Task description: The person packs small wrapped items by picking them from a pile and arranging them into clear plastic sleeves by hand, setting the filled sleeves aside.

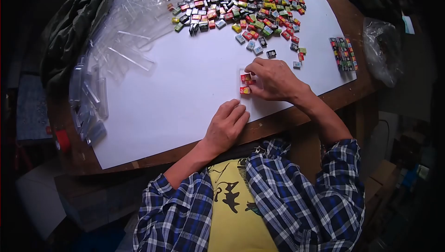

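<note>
A narrow clear plastic case [245,108] lies on the white sheet in front of me. Small red boxes [244,90] with yellow marks sit in or on it. My left hand [226,124] has its fingers curled together against the case's near end. Over the far end, my right hand [277,81] is closed, thumb and forefinger pinching at a small red box [245,77]. Its fingers partly cover the case and boxes. Just beyond the right hand lie a loose black box [271,54] and a grey box [297,65].
A large heap of small coloured boxes [232,1] covers the table's far side. Clear plastic sleeves [125,50] and cases [90,94] pile up on the left. A block of packed boxes [344,54] stands at the right edge, near a plastic bag [381,50].
</note>
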{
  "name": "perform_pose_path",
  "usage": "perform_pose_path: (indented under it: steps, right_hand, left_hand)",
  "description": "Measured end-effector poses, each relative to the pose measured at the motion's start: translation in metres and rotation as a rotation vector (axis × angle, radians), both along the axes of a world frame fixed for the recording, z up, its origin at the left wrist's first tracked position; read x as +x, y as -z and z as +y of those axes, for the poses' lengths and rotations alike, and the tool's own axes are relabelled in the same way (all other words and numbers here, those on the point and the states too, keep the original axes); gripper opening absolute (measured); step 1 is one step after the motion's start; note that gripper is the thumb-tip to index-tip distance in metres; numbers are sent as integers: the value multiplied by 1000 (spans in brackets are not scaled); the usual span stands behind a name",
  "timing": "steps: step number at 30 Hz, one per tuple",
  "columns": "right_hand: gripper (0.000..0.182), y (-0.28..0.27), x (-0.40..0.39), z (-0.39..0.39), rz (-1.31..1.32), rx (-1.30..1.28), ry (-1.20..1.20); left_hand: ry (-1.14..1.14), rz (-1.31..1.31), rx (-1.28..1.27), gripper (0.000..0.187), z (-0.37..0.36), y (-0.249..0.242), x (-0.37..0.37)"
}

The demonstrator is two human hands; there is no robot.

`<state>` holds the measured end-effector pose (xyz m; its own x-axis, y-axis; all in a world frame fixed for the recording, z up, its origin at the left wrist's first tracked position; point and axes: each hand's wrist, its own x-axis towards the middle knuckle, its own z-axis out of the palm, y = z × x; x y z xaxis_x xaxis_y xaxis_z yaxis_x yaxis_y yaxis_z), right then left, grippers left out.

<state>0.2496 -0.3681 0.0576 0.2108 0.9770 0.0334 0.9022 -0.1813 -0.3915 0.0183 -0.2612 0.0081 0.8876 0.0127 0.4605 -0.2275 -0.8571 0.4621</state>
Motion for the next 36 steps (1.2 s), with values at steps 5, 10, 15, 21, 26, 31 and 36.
perform_pose_path:
  steps: [5, 10, 15, 21, 26, 31, 36]
  right_hand:
    - [30, -3, -6, -15, 148, 69, 18]
    - [30, 4, -31, -23, 165, 182, -3]
    - [24, 16, -45, -27, 69, 267, -8]
    - [19, 10, -47, -21, 153, 295, 158]
    - [16, 17, -44, -14, 127, 281, 188]
    - [13, 22, -49, -18, 473, 284, 505]
    - [12, 30, -63, -17, 570, 315, 615]
  left_hand:
    - [-18, -2, -17, 27, -1, -1, -1]
    - [-25, -2, -20, 27, -1, -1, -2]
    - [-20, -10, -33, 27, 0, 0, -2]
    - [-21, -36, -30, 23, 0, -1, -1]
    - [-12, -4, -31, 26, 0, -2, -3]
    - [-8, 2, -29, 26, 1, -1, -2]
    - [11, -32, -23, 24, 0, -1, 0]
